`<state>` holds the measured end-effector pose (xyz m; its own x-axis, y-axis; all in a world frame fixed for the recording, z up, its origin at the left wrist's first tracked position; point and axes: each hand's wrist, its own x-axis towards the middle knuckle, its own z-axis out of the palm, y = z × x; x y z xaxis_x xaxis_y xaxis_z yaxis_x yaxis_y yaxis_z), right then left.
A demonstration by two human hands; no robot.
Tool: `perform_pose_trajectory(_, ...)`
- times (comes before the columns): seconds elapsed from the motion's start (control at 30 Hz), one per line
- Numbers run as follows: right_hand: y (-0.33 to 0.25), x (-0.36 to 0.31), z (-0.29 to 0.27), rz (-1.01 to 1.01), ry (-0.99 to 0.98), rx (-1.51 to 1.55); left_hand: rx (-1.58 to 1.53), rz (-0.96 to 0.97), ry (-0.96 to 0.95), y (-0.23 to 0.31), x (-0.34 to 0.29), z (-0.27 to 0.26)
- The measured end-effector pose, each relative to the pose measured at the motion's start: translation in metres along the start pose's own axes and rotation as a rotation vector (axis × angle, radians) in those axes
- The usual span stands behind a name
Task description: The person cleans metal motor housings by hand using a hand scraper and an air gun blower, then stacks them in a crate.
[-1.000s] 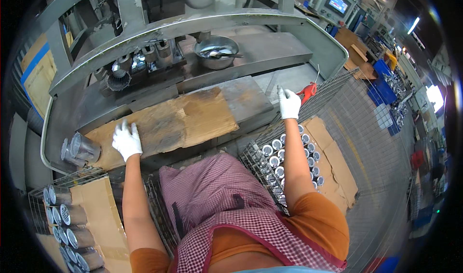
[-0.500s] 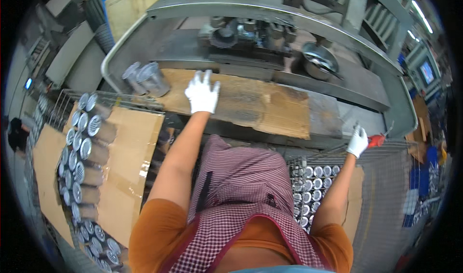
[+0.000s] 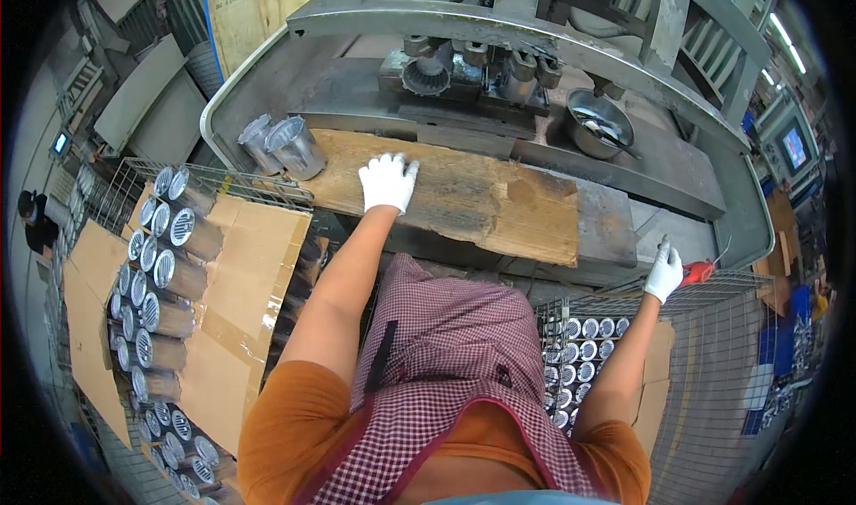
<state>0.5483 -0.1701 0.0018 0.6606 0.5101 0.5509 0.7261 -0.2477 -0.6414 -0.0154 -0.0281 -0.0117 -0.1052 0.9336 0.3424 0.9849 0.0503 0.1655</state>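
Observation:
My left hand (image 3: 388,184), in a white glove, lies on a worn sheet of cardboard (image 3: 526,211) covering the bench's front ledge. Its fingers are stretched out, and nothing is in them. To its left, two metal cups (image 3: 297,151) stand on the ledge. At the right, my gloved right hand (image 3: 663,273) is by the upper rim of a wire basket (image 3: 722,282), its fingers extended forward. Just beside it is a red-handled tool (image 3: 697,274); whether the hand touches it is hard to tell. Beyond the ledge stands a machine with a toothed round fixture (image 3: 426,79).
A metal bowl (image 3: 599,123) with small items sits on the machine bed. Left of me, a wire cage holds several cylindrical parts with slotted ends (image 3: 178,273) and cardboard sheets (image 3: 245,282). More cylinders (image 3: 587,349) stand in the right basket. A frame bar (image 3: 535,31) crosses above the bed.
The whole view has shifted slightly. My left hand remains on the cardboard with its fingers nearer together; my right hand stays beside the red-handled tool.

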Motion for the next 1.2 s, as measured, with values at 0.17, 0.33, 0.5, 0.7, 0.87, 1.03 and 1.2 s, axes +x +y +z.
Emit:
perform_pose_trajectory(0.17,-0.006,-0.001,-0.003,0.019,-0.028,-0.051,-0.041,0.036,0.335,0.001,-0.001,0.0)
perform_pose_trajectory(0.33,-0.007,-0.001,-0.005,0.058,-0.06,-0.01,-0.006,0.04,-0.009,-0.001,0.001,-0.003)
perform_pose_trajectory(0.5,-0.006,0.0,-0.005,0.016,-0.057,-0.046,-0.015,0.035,-0.035,-0.001,0.002,-0.001)
perform_pose_trajectory(0.7,-0.01,0.0,-0.003,0.073,-0.03,-0.062,-0.081,0.048,0.36,-0.001,-0.002,0.001)
perform_pose_trajectory(0.87,-0.013,-0.002,-0.004,0.091,-0.049,-0.028,-0.041,0.035,0.207,-0.002,-0.002,-0.002)
perform_pose_trajectory(1.03,-0.049,-0.007,-0.012,-0.064,0.02,-0.287,-0.02,0.041,-0.065,0.0,0.003,-0.002)
perform_pose_trajectory(1.2,-0.165,-0.002,0.026,-0.536,0.034,0.048,0.005,0.041,-0.016,0.001,0.001,-0.003)
